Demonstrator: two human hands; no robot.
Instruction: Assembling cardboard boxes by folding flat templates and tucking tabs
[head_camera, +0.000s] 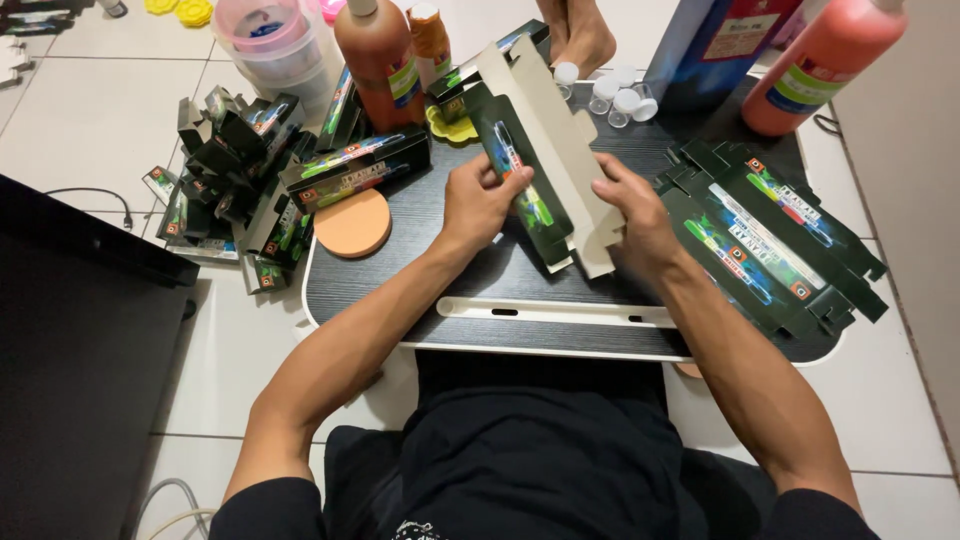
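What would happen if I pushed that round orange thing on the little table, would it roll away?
Probably not. The orange disc lies flat on the black tabletop, so it would likely slide rather than roll. It looks thin and soft-edged, so it is probably light and unlikely to break.

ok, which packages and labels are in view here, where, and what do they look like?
Carton: half-folded, dark green outside, pale inside, held by left hand and right hand over the tray table.
Flat cartons: stacked at right, dark green with bright strips.
Folded boxes: heap on the floor, left.
Brown bottle: behind, multicoloured label.
Red bottle: top right, green-white label.
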